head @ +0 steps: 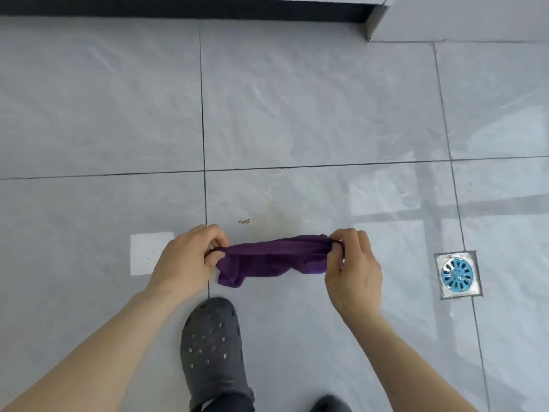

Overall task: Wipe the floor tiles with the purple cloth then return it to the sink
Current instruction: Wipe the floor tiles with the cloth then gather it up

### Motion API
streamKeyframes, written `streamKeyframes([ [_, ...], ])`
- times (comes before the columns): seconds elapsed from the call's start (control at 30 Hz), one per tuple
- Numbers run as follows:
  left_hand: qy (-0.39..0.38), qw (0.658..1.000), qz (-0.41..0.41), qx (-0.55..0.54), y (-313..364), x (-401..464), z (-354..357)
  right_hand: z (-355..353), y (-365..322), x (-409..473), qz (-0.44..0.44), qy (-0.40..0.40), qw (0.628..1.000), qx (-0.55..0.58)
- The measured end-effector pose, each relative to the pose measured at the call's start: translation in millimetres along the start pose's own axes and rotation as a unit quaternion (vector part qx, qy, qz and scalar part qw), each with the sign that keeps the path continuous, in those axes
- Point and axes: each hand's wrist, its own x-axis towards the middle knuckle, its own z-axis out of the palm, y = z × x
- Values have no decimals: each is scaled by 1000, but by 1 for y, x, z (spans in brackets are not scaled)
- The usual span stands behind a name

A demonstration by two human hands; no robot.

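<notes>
The purple cloth [274, 258] is held stretched between both hands above the grey floor tiles [312, 99], with no sink to be seen in this view. The left hand [190, 257] is closed on the cloth's left end, the fabric pinched between thumb and curled fingers. The right hand [352, 267] is closed on the cloth's right end in the same pinching manner. The top edge of the cloth is pulled fairly taut, while the lower part hangs bunched, with a corner drooping towards the left end.

Just beyond the cloth, a faint brownish stain [274, 217] is seen on the tile, and a small cluster of yellowish crumbs [244, 221] lies beside the stain, on its left. Whether the stain is wet or dry cannot be told from this angle.

A dark perforated clog [212, 349] is planted on the floor just below the cloth, nearer the camera, and the tip of a second dark shoe [329, 404] is caught at the bottom edge, below and to the right of the cloth. A square metal floor drain [457, 275] with a round blue grate is set in the tiles well to the right of the cloth. A bright rectangular patch of light [152, 253] is reflected on the tile to the left of the cloth. Far beyond the cloth, a dark recessed strip [184, 10] runs beneath pale cabinet fronts [463, 16].
</notes>
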Motion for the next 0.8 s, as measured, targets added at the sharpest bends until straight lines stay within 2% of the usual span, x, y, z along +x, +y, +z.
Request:
streamKeyframes([
  [0.27,118,991,46,-45,-30,75,26,60,17,75,-63,96,993,6],
  [0.4,183,980,77,25,-36,85,35,75,12,93,-107,136,985,-6],
  [0.5,207,969,101,93,-44,87,40,101,5,77,-183,74,979,-45],
  [0.63,168,963,118,174,-60,96,45,153,-3,42,-257,-61,955,-136],
  [0.8,146,964,84,206,-82,121,40,183,-6,49,-226,-66,950,-204],
])
